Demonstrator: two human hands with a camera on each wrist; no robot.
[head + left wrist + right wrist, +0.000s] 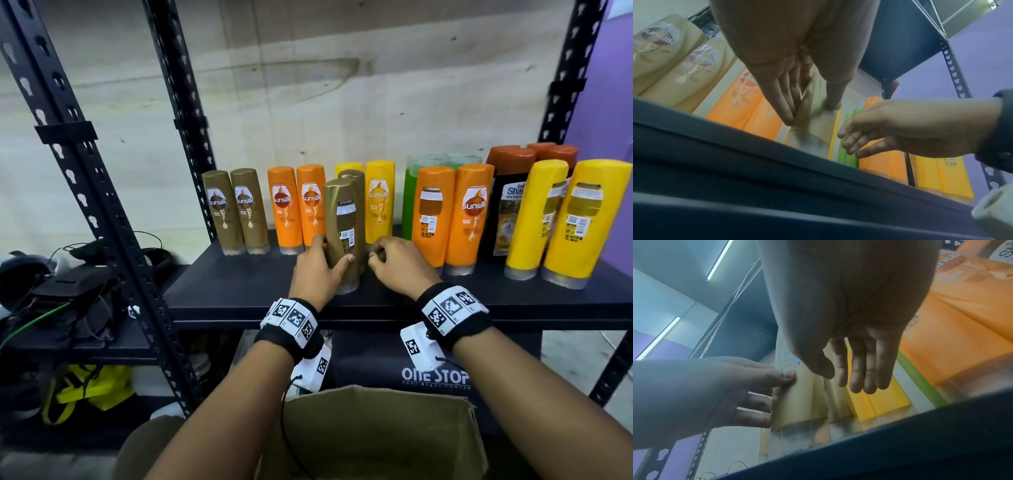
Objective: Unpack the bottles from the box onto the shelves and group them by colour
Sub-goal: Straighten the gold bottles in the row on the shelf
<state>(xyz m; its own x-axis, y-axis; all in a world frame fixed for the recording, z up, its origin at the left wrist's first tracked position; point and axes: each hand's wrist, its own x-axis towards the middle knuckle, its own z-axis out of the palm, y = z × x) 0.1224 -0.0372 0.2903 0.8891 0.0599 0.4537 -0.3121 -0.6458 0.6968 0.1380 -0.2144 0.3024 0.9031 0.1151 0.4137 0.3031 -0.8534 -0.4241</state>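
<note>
**Gold bottle meets the shelf as colour groups take shape**

My left hand (320,270) grasps a gold bottle (342,226) low on its body, thumb on the side facing me and fingers (785,104) wrapped round the far side. The bottle stands upright with its clear cap down at the front of the black shelf (239,294), its back label turned toward me. A second gold bottle (354,178) stands just behind it, mostly hidden. My right hand (397,262) hovers just to the right of the pair, holding nothing; its fingers (869,373) hang relaxed and slightly bent, apart from the bottles.

Beyond my left hand, two more gold bottles (236,212) stand together at the back of the shelf, and two orange bottles (298,209) stand between them and the one I hold. Past my right hand are yellow bottles (378,202), a green one (409,202), two orange bottles (452,216), dark bottles with rust-coloured caps (510,192) and two large yellow bottles (561,219). Below my wrists, the cardboard box (376,431) sits open.
</note>
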